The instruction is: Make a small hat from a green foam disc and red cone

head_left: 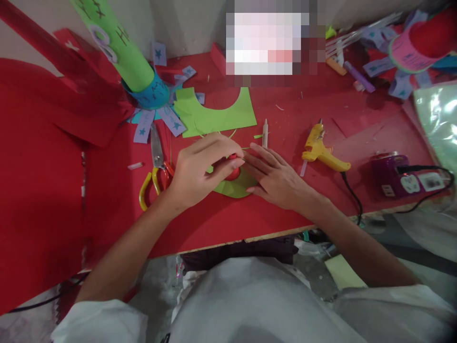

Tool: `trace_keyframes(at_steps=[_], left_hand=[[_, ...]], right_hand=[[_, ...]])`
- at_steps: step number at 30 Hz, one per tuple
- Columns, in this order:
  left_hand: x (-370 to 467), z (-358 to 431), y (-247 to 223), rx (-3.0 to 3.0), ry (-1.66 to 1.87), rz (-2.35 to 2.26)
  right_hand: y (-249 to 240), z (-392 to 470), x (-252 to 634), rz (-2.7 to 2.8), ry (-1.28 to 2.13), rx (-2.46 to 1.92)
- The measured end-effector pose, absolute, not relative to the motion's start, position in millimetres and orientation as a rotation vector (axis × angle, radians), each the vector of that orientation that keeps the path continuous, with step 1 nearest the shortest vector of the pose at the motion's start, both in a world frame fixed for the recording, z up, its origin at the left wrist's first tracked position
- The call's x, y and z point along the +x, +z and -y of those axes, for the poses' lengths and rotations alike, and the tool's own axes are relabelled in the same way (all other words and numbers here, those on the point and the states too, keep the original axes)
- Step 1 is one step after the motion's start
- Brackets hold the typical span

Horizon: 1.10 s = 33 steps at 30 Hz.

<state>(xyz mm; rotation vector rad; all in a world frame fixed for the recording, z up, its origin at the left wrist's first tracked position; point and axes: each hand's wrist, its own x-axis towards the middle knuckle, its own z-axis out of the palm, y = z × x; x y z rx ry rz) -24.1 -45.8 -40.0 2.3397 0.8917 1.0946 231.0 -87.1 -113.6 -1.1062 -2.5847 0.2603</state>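
My left hand is bent over a rounded green sheet piece, its fingers and thumb closed around a small red rounded object. Most of that object is hidden by the fingers, so its kind does not show. My right hand lies flat with fingers stretched out, touching the right side of the green piece. Just beyond both hands is a green sheet with a curved cut-out. Scissors with yellow and red handles lie left of my left hand. A whitish pen-like stick lies beyond my right hand.
A yellow glue gun lies at right, its cord running over the table edge to a purple power box. A tall green tube in a blue base stands back left. A pink ring with tags is back right.
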Motion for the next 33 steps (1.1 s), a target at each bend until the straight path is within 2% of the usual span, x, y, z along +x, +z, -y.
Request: trace_keyframes(at_steps=[9,15,19,23,25,30,33], left_hand=[[-24,46,-40,2.33,1.12,-0.864],[-24,45,-42,2.31,1.1,-0.868],[-25,46,-43,2.296,1.128,-0.847],[-37,55,-50,2.279,1.11,-1.07],[-45,65,-58,2.346,1.013,-1.214],[-62,100,-79,2.636,0.385,-1.344],[-65,115,-86,2.717,0.231,-1.327]], right_hand=[[-97,70,226,2.47,0.388,-1.081],[-76,44,207,2.305,0.589,-0.851],[-82,36,195,2.303,0.637,-0.839],[-91,39,192,2.278,0.69,-0.852],[-94,41,193,2.268,0.713,-0.848],[-97,43,194,2.226,0.777,-0.868],[-97,44,193,2.213,0.802,-0.876]])
